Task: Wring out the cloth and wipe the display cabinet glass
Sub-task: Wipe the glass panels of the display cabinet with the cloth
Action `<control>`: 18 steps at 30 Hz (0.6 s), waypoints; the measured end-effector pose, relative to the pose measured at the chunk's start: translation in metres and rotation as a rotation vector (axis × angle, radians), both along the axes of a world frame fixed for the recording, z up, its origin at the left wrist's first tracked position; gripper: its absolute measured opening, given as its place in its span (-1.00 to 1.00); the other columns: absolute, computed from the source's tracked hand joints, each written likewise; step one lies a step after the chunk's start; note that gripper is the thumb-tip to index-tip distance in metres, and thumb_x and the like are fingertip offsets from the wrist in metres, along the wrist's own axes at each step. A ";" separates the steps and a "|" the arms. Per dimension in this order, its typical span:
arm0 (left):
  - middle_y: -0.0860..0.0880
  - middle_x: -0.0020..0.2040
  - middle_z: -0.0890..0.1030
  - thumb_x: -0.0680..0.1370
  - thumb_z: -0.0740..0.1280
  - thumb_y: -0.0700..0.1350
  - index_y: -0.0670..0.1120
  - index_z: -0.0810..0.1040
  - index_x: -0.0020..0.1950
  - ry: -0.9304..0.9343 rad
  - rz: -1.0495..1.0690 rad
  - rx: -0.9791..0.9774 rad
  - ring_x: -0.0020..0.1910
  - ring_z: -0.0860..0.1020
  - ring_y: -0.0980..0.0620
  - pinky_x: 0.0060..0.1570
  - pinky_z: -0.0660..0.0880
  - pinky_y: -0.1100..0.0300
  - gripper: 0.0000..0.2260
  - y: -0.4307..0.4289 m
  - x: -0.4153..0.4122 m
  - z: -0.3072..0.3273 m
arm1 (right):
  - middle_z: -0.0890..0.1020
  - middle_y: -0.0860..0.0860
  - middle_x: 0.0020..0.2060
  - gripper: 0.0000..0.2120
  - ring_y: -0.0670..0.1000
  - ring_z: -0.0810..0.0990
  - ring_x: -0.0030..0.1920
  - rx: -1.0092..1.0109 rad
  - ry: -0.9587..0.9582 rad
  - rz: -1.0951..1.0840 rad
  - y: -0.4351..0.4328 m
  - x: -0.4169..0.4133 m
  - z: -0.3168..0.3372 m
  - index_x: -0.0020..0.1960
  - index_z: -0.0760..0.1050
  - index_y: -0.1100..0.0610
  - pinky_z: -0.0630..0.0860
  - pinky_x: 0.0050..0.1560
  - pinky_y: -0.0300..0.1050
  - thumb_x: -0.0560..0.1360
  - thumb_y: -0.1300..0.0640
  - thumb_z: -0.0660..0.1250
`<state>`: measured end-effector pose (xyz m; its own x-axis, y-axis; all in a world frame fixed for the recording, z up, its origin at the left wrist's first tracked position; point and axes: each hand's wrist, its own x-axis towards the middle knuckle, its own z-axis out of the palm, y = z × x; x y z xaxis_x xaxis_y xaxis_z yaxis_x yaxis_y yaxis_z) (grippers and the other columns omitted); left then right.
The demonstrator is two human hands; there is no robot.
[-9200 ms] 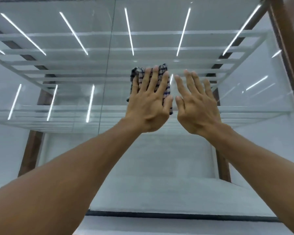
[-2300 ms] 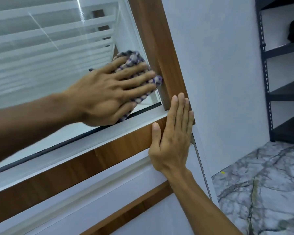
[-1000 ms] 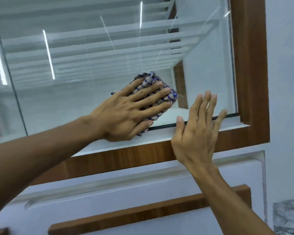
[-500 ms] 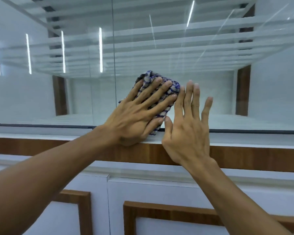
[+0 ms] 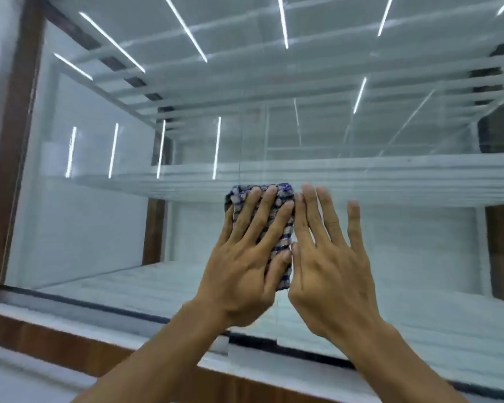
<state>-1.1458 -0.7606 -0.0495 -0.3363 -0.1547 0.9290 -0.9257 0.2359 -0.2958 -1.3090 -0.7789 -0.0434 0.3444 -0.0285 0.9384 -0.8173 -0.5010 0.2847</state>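
The left hand (image 5: 245,266) lies flat, fingers straight and spread, pressing one folded blue-and-white checked cloth (image 5: 282,239) against the display cabinet glass (image 5: 99,222). The right hand (image 5: 329,263) is released, fingers extended and splayed, palm toward the glass, its thumb and forefinger touching the cloth's right edge. Count: two hands, one cloth. The cloth sits just below a glass shelf (image 5: 390,175) inside the wood-framed cabinet (image 5: 18,112).

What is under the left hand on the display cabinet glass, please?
A folded blue-and-white checked cloth, pressed flat against the clear cabinet glass by the left hand. Its top and right edges show; its middle is hidden beneath the hand.
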 end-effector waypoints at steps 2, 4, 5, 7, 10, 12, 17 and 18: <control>-0.10 0.72 -0.07 0.74 -0.11 0.09 -0.09 -0.01 0.70 0.049 -0.012 -0.026 0.69 -0.11 -0.12 0.64 -0.11 -0.16 -0.46 -0.003 -0.002 0.056 | 0.07 0.17 0.64 -0.40 0.14 -0.04 0.66 -0.020 -0.013 0.014 -0.003 0.005 0.056 0.63 0.05 0.26 -0.08 0.60 0.31 0.62 0.11 -0.07; -0.07 0.72 -0.11 0.74 -0.12 0.09 -0.08 -0.05 0.70 0.063 -0.009 -0.037 0.69 -0.14 -0.10 0.64 -0.13 -0.14 -0.45 -0.006 -0.001 0.119 | 0.09 0.17 0.63 -0.40 0.14 -0.02 0.65 -0.047 -0.019 0.015 -0.005 0.009 0.119 0.63 0.06 0.27 -0.06 0.59 0.32 0.62 0.10 -0.06; -0.06 0.72 -0.12 0.74 -0.13 0.10 -0.08 -0.06 0.70 0.065 -0.007 -0.039 0.69 -0.14 -0.09 0.63 -0.13 -0.13 -0.45 -0.007 0.000 0.152 | 0.10 0.18 0.63 -0.39 0.14 0.00 0.65 -0.065 -0.019 0.010 -0.007 0.011 0.152 0.63 0.07 0.27 -0.06 0.59 0.32 0.61 0.10 -0.03; -0.06 0.72 -0.13 0.74 -0.15 0.10 -0.07 -0.07 0.70 0.069 -0.004 -0.044 0.69 -0.15 -0.08 0.63 -0.11 -0.14 -0.45 -0.009 0.003 0.215 | 0.13 0.18 0.62 -0.39 0.15 0.02 0.65 -0.089 -0.014 0.009 -0.008 0.013 0.217 0.62 0.08 0.27 -0.04 0.58 0.33 0.60 0.10 -0.02; -0.07 0.71 -0.13 0.74 -0.15 0.11 -0.08 -0.07 0.70 0.102 0.014 -0.058 0.69 -0.15 -0.08 0.62 -0.10 -0.15 -0.45 -0.011 0.003 0.304 | 0.08 0.16 0.64 -0.41 0.13 -0.03 0.66 -0.060 0.008 0.005 -0.007 0.014 0.309 0.63 0.04 0.25 -0.04 0.60 0.33 0.63 0.10 -0.09; -0.09 0.71 -0.11 0.74 -0.13 0.11 -0.08 -0.05 0.70 0.143 0.033 -0.070 0.69 -0.14 -0.08 0.63 -0.11 -0.16 -0.44 -0.010 -0.007 0.354 | 0.05 0.14 0.65 -0.41 0.10 -0.07 0.66 -0.038 0.009 -0.009 -0.004 0.007 0.361 0.65 0.01 0.22 -0.07 0.60 0.31 0.65 0.08 -0.09; -0.16 0.71 -0.05 0.72 -0.01 0.07 -0.13 0.02 0.70 0.229 0.027 -0.050 0.69 -0.11 -0.12 0.64 -0.17 -0.14 -0.42 -0.009 -0.074 0.430 | 0.10 0.14 0.64 -0.44 0.13 -0.03 0.66 0.002 -0.004 -0.089 -0.002 -0.059 0.440 0.64 0.13 0.14 -0.07 0.60 0.36 0.69 -0.02 -0.07; -0.17 0.70 -0.03 0.72 -0.01 0.07 -0.13 0.03 0.70 0.236 0.029 -0.048 0.69 -0.09 -0.13 0.64 -0.15 -0.15 -0.42 -0.008 -0.086 0.430 | 0.09 0.13 0.64 -0.45 0.13 -0.03 0.66 0.003 -0.005 -0.105 -0.002 -0.072 0.441 0.64 0.13 0.12 -0.07 0.59 0.37 0.69 -0.03 -0.07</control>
